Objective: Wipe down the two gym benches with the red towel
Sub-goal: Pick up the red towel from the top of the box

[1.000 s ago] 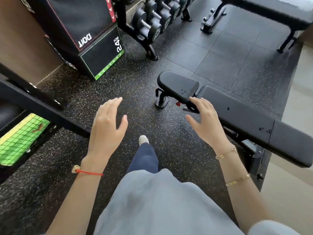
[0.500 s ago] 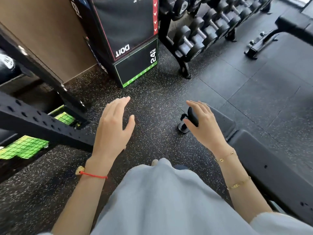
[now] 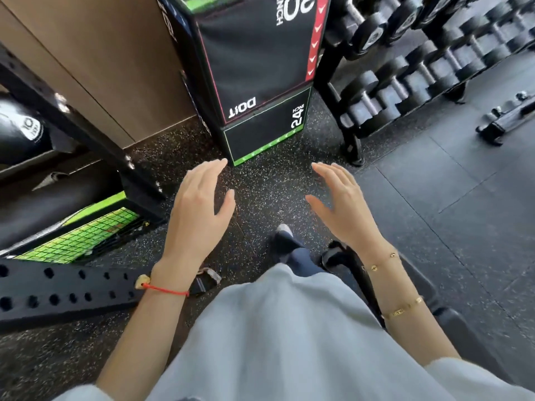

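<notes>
Down over the speckled rubber floor (image 3: 260,192), you are holding both hands out in front of you — the left hand (image 3: 197,209) and the right hand (image 3: 341,204) are both hanging with fingers relaxed and apart, each grip gripping nothing. The red towel is not showing anywhere in view, so you cannot yet tell where to fetch it. Of the benches, only one dark padded counter (image 3: 451,322) is peeking out at the near right, just beside your right forearm; a second bench's foot may be the black frame (image 3: 503,120) at the far right, though that is hard to tell.

The towel should be handling as a light, limp cloth — bunching it in one palm ought to be giving you a firmer wiping pad than pinching a corner. The bench padding looks smooth and slightly slick, so the cloth should be gliding over it easily.

For room, you are standing hemmed in: the perforated black rack beam (image 3: 58,290) is crossing at the near left, the plyo box (image 3: 260,82) is standing straight ahead, and the dumbbell rack (image 3: 405,76) is filling the far right. Open floor is lying to the right, beyond the bench, so turning that way looks the easier path.
</notes>
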The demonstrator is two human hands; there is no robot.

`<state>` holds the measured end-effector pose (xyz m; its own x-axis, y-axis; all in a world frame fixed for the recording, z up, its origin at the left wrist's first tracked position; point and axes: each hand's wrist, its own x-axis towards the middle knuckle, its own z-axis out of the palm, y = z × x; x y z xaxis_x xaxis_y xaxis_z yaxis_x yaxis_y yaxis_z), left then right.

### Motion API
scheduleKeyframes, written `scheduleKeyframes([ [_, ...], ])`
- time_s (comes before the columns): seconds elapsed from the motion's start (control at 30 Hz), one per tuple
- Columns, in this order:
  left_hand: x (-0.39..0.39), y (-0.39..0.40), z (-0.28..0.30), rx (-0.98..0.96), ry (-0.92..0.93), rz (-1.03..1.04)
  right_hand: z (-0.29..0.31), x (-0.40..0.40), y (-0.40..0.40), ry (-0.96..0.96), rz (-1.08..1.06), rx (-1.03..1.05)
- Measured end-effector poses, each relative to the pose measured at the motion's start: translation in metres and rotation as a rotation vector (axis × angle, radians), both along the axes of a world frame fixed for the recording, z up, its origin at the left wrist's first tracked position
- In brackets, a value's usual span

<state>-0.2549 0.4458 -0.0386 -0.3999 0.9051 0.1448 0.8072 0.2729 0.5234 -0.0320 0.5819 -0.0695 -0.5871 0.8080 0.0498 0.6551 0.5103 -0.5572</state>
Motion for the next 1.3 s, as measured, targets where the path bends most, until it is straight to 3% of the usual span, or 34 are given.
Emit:
scheduleKeyframes([
  [0.27,-0.052,0.147,0.017,0.048,0.037,0.156,0.025,-0.071,0.18,0.032,0.136,0.068],
  [0.47,-0.091,0.214,0.019,0.06,0.039,0.27,0.028,-0.128,0.277,0.018,0.242,0.062],
  [0.83,-0.2,0.324,-0.002,0.078,0.044,0.324,0.004,-0.249,0.393,0.019,0.281,0.014],
  [1.3,-0.37,0.468,0.01,0.065,0.047,0.256,0.024,-0.427,0.526,0.114,0.238,0.056],
])
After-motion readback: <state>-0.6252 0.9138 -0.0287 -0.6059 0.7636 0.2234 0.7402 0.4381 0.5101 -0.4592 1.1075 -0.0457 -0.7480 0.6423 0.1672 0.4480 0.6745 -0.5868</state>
